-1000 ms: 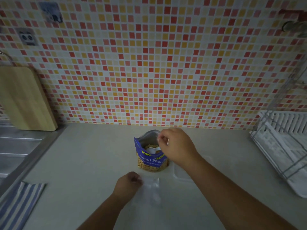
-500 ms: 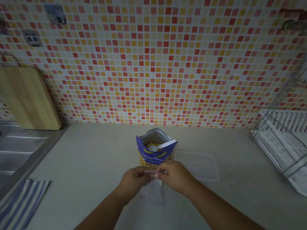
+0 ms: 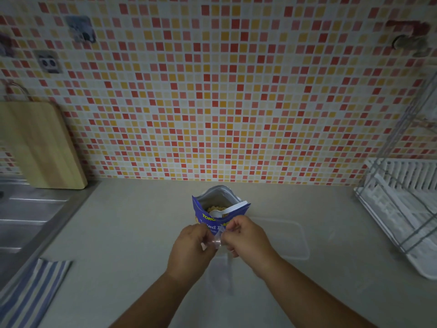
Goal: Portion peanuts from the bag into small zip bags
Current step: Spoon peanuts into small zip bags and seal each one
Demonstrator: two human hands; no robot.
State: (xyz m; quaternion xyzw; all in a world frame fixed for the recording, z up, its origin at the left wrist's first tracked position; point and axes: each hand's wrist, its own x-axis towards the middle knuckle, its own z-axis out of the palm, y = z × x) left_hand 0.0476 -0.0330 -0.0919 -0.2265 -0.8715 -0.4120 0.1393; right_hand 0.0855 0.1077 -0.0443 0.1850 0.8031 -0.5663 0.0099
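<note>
My left hand (image 3: 191,245) and right hand (image 3: 246,237) each pinch the top edge of a small clear plastic zip bag (image 3: 219,274), fingers curled on either side of its mouth, and the rest of it hangs down between my wrists over the pale grey counter (image 3: 132,233). Just behind my knuckles the blue foil peanut bag (image 3: 201,210) stands upright and open with peanuts showing inside. A white plastic spoon (image 3: 233,208) leans in it, handle over the right rim. A clear rectangular plastic tray (image 3: 290,237) lies flat just to the right
</note>
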